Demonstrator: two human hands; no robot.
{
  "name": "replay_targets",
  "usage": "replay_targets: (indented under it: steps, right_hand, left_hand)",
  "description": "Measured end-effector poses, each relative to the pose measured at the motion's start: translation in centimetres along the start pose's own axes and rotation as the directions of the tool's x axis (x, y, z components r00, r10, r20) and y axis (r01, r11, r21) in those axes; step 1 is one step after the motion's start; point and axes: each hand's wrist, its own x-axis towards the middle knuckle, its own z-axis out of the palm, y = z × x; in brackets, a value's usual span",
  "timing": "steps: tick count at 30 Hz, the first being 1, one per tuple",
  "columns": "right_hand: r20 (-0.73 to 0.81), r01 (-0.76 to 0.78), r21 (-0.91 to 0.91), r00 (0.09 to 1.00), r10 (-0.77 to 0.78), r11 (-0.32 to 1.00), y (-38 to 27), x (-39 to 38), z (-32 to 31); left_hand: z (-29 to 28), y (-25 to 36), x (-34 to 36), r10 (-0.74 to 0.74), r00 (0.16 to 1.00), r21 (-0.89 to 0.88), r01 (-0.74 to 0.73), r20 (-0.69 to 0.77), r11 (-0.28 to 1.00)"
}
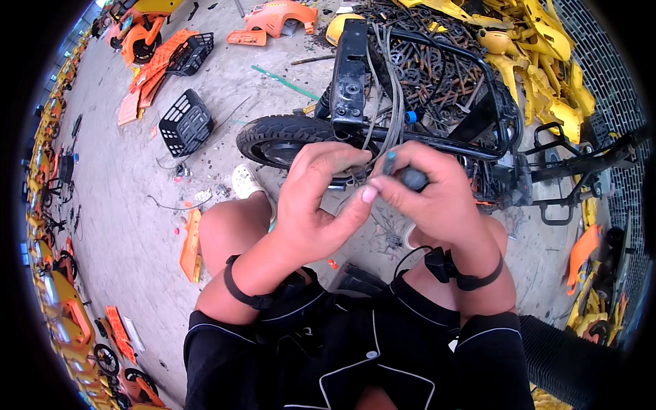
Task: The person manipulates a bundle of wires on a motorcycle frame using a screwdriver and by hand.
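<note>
Right hand [441, 188] grips a dark-handled tool [414, 180], left hand [316, 198] curled, hold unclear; black frame [350, 82] looks panel-free, wheel [281, 131] and cables [395, 89] still on!

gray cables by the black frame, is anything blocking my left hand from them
Nothing visible does: the gray cables come down beside the black frame, close to the left hand, though contact is unclear. The right hand, holding a dark rounded object, is just to the right.

Grey concrete floor [225, 82], black wheeled frame [350, 75], black basket [186, 124], green strip [283, 82], orange panels [153, 70], heaped yellow panels [550, 44]
</note>
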Motion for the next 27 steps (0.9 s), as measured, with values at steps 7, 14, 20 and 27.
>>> replay_targets:
  steps: [7,14,20,27]
  right_hand:
    - [0.079,0.083,-0.262,0.995,-0.064,0.962,-1.1,-0.3,0.6]
    - [0.015,-0.016,0.077,1.0,0.015,0.997,-2.9,-0.5,-2.2]
    - [-0.187,0.295,0.444,0.954,-0.234,0.846,-9.1,-1.3,-9.4]
    - [-0.413,0.628,0.499,0.778,-0.473,0.598,-12.6,-0.5,-16.4]
  left_hand:
    - [-0.3,0.1,0.2,-0.125,0.986,-0.175,0.142,0.106,0.974]
    - [-1.6,-0.6,1.0,-0.482,0.871,-0.542,0.451,0.094,0.709]
    - [-2.6,-2.9,3.5,-0.544,0.839,-0.518,0.453,-0.028,0.726]
    - [-1.8,-5.0,5.3,-0.553,0.831,-0.55,0.434,-0.063,0.714]
